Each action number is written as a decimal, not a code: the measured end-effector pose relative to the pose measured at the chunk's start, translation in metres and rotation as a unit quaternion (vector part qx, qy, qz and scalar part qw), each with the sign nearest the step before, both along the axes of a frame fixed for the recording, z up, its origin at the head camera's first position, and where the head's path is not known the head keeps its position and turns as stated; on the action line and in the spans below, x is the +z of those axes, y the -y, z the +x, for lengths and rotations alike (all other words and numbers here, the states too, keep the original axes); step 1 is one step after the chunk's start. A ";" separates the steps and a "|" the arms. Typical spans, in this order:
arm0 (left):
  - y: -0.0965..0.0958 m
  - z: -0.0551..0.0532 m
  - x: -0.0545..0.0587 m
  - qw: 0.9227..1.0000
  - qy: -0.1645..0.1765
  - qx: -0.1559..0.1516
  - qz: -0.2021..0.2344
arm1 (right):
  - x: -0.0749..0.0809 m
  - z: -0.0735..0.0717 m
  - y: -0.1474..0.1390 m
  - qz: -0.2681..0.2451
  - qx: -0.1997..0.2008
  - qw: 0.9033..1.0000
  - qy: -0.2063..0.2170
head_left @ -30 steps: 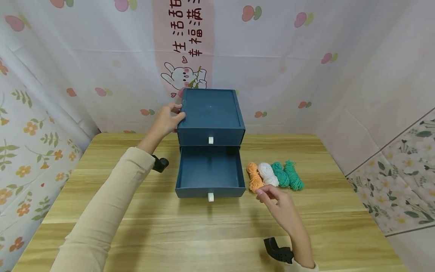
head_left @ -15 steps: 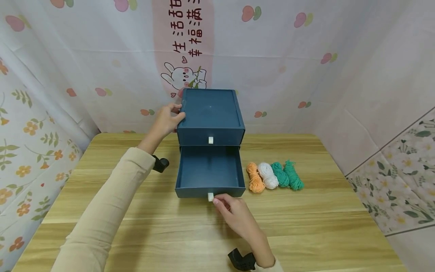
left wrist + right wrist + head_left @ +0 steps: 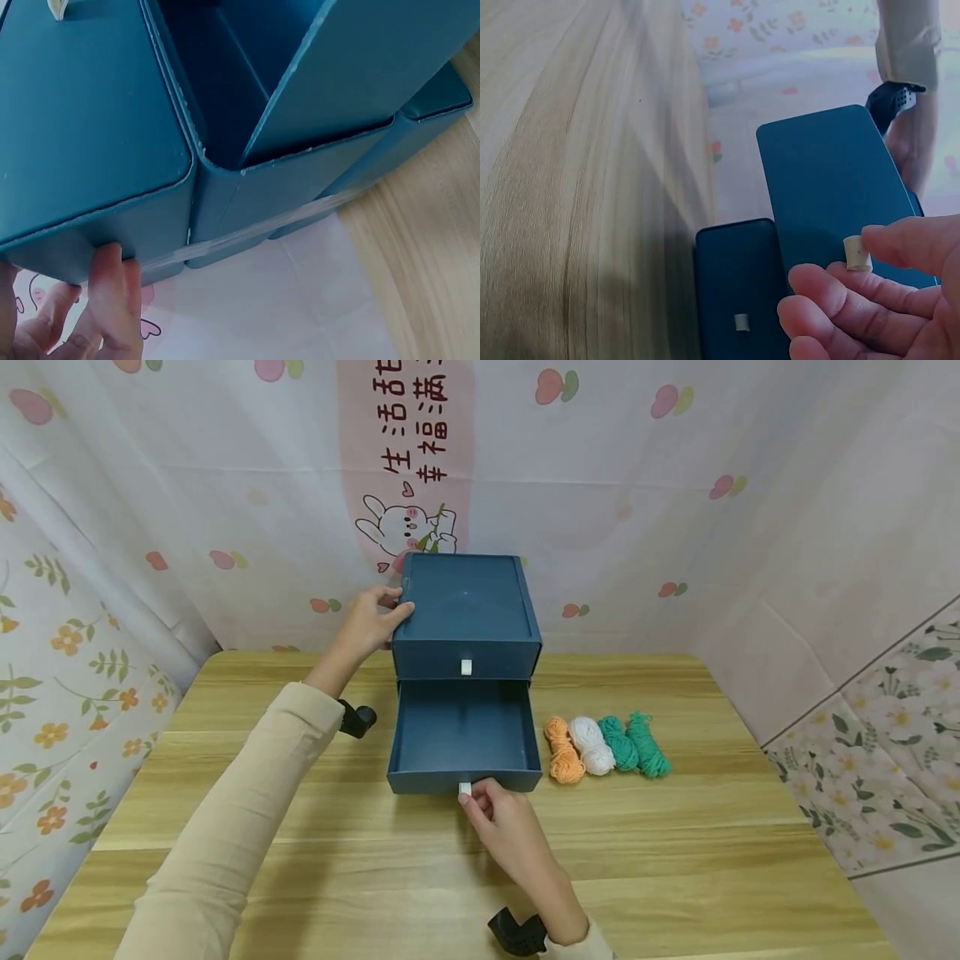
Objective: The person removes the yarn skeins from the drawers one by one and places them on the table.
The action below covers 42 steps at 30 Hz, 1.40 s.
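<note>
A dark blue drawer cabinet [image 3: 465, 597] stands at the back of the table. Its middle drawer [image 3: 465, 727] is pulled out, with a bare floor showing inside. At the cabinet's upper left edge, my left hand [image 3: 369, 625] holds on, thumb on top and the other fingers down the side. My right hand [image 3: 506, 827] pinches the small white knob [image 3: 857, 253] on the pulled-out drawer's front between thumb and forefinger. Another white knob [image 3: 466, 667] marks the top drawer, which is pushed in. In the right wrist view a lower drawer [image 3: 739, 277] shows beneath.
To the right of the cabinet lie an orange yarn skein [image 3: 564, 752], a white one [image 3: 591, 746] and two green ones [image 3: 648, 746] side by side on the wooden table [image 3: 360, 877]. Black wrist mounts [image 3: 517, 933] sit on both arms. A printed curtain [image 3: 615, 527] hangs behind.
My right hand has moved left from beside the orange yarn skein to the drawer's knob and now pinches it. The left hand stays at the cabinet's edge; the drawer looks unmoved.
</note>
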<state>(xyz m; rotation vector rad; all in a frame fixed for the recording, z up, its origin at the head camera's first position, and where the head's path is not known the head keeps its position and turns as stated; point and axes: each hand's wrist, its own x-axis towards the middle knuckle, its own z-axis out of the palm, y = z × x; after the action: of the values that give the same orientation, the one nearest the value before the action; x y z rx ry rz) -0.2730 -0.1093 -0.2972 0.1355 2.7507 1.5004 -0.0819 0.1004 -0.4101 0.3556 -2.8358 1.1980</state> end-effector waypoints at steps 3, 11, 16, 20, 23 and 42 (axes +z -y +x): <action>-0.002 0.000 -0.001 1.000 -0.003 0.007 0.001 | -0.001 0.000 0.001 0.008 -0.004 1.000 -0.014; -0.003 0.001 -0.004 0.999 -0.030 0.014 -0.021 | 0.001 -0.005 0.004 0.025 -0.010 0.999 -0.046; -0.003 0.002 -0.004 0.999 -0.033 0.019 -0.025 | 0.003 -0.013 0.006 0.033 -0.013 0.999 -0.037; -0.003 0.002 -0.004 0.999 -0.030 0.020 -0.027 | 0.005 -0.022 0.008 0.033 -0.020 0.999 -0.030; -0.003 0.003 -0.004 0.999 -0.028 0.021 -0.027 | 0.006 -0.031 0.009 0.034 -0.026 0.999 -0.027; -0.005 0.002 -0.005 0.999 -0.032 0.021 -0.025 | 0.009 -0.096 0.016 0.039 -0.039 0.998 -0.011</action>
<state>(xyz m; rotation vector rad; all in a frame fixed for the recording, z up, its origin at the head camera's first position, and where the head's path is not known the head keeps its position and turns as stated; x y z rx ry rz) -0.2708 -0.1046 -0.3022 0.1276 2.8552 1.4606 -0.1783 0.0842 -0.4006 0.2567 -2.8542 1.0646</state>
